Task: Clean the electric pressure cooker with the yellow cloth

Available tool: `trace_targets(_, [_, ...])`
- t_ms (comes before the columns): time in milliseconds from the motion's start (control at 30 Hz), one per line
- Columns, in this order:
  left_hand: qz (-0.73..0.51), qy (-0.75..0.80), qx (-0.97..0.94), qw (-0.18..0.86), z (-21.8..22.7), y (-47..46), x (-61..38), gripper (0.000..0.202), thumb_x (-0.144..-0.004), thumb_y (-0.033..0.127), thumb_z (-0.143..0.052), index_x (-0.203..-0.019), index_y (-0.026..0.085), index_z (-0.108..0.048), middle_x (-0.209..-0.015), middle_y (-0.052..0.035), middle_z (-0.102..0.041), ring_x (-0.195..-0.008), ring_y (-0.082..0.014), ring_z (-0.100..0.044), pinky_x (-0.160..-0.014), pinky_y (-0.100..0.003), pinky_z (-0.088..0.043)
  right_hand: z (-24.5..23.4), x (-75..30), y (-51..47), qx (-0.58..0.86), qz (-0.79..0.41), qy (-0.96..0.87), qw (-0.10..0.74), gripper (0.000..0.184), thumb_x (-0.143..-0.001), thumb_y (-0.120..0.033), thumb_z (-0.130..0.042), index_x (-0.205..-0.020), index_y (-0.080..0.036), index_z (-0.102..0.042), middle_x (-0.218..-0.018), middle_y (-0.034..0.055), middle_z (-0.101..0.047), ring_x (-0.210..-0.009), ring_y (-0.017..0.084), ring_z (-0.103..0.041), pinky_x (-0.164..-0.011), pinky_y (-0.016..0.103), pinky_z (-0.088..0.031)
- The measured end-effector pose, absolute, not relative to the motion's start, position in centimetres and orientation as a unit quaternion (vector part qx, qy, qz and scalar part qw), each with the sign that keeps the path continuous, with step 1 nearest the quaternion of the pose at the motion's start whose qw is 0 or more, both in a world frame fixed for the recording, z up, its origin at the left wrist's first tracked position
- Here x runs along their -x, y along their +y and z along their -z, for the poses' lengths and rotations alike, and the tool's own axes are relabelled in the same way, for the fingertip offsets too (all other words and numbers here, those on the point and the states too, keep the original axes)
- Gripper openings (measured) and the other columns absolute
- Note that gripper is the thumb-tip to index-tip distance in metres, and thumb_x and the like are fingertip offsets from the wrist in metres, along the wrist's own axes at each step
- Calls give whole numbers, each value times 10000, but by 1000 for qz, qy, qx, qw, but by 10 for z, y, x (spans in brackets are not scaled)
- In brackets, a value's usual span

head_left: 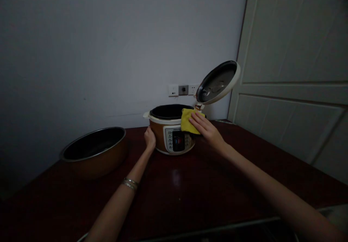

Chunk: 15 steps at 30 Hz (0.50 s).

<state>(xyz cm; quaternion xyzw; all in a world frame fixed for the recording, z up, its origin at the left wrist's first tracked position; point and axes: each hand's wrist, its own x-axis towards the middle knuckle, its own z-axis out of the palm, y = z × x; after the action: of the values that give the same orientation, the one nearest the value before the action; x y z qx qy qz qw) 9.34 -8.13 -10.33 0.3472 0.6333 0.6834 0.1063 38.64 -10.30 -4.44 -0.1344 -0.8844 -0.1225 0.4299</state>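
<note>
An orange and white rice cooker [171, 135] stands at the back of a dark red table [190, 184], its lid [217, 82] swung up and open to the right. My left hand [149, 138] rests against the cooker's left side, fingers curled on its wall. My right hand [205, 127] presses a yellow cloth [187, 120] onto the cooker's right rim, fingers lying flat over the cloth. A bracelet sits on my left wrist.
The cooker's removed inner pot [94, 151] sits on the table at the left. Wall sockets [183, 89] are behind the cooker. A white panelled door [293, 89] fills the right side. The table's front edge runs below my arms.
</note>
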Motion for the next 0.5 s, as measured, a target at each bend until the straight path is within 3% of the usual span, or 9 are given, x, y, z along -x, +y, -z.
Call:
trace_targets(167, [-694,625,-341,106,103,-81,-95,435,-893,298,-295,-1039,119,-663,-1092,-137,-674,-1029,-236,-605,-906,-323,-426,71,-361,-84,142,99,-886,429,822,-725,79,-331,-1479,-188,-140,-1545,100,-120,-1415,227,-71,-1125,506,-227])
trace_targets(300, [-701,626,-325,104,104,-79,-100,457,-896,346,-288,-977,116,-675,-1011,-137,-691,-954,-240,-625,-878,-329,-439,101,-349,-90,173,88,-858,475,918,-684,102,-316,-1483,-250,-30,-1552,70,-93,-1415,229,-61,-1125,511,-224])
trace_targets(500, [-710,623,-310,106,107,-74,-101,464,-896,361,-276,-1000,130,-664,-1053,-131,-679,-981,-228,-615,-884,-319,-437,111,-347,-92,214,54,-846,486,929,-657,97,-343,-1484,-246,-97,-1542,70,-152,-1408,229,-121,-1135,483,-210])
